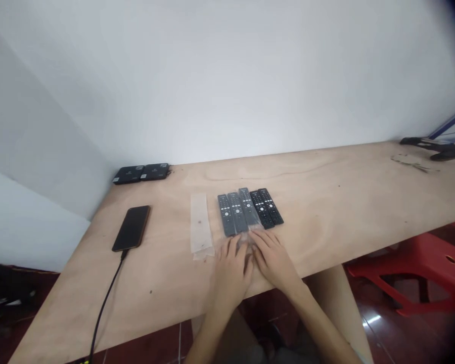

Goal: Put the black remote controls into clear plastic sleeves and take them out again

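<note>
A row of black remote controls lies on the wooden table. The left remote, the one beside it and the middle remote look greyish under clear plastic sleeves. Two bare remotes lie at the right of the row. My left hand is at the lower ends of the sleeved remotes, fingers bent onto the plastic. Close beside it, my right hand has its fingers on the loose end of the middle remote's plastic sleeve. My fingers partly hide the sleeve ends.
Flat plastic sleeves lie left of the remotes. Farther left is a phone with a black cable. Two black boxes sit at the back wall. A red stool stands right of the table.
</note>
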The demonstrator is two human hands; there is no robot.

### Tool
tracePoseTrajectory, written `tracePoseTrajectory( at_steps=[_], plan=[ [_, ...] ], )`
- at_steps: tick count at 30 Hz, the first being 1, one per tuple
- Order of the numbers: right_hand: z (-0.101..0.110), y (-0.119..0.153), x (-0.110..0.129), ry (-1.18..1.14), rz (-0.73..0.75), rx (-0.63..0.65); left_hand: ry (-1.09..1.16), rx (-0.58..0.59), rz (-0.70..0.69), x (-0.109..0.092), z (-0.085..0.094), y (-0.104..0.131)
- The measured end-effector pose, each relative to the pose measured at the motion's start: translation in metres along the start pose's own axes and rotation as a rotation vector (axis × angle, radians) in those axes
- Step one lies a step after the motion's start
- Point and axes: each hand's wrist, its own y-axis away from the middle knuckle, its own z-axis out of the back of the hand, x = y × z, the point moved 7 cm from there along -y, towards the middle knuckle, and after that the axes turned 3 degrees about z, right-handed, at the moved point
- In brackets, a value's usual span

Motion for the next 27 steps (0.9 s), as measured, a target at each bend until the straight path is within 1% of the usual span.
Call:
tracePoseTrajectory(
  at_steps=[4,9,15,18,21,23,27],
  plan=[
    [0.001,0.003,0.002,-0.006,-0.021,0.016,-0.013,0.010,0.010,-0.001,0.002,0.000],
    [0.003,0.004,-0.004,0.025,-0.132,-0.031,-0.007,0.005,0.008,-0.003,0.005,0.001],
    [-0.001,0.006,-0.008,-0.008,-0.151,-0.043,-0.029,0.012,-0.028,-0.005,0.005,0.000],
    [0.001,0.011,-0.016,-0.001,-0.193,-0.095,-0.078,0.044,-0.085,-0.012,0.001,0.000],
    [0.006,0.015,-0.030,0.008,-0.255,-0.168,-0.128,0.075,-0.128,-0.019,-0.006,-0.002],
    [0.008,0.014,-0.039,0.006,-0.269,-0.185,-0.140,0.068,-0.122,-0.021,-0.008,-0.004],
    [0.012,0.002,-0.050,-0.003,-0.239,-0.185,-0.140,0.032,-0.107,-0.021,-0.008,-0.007]
  ],
)
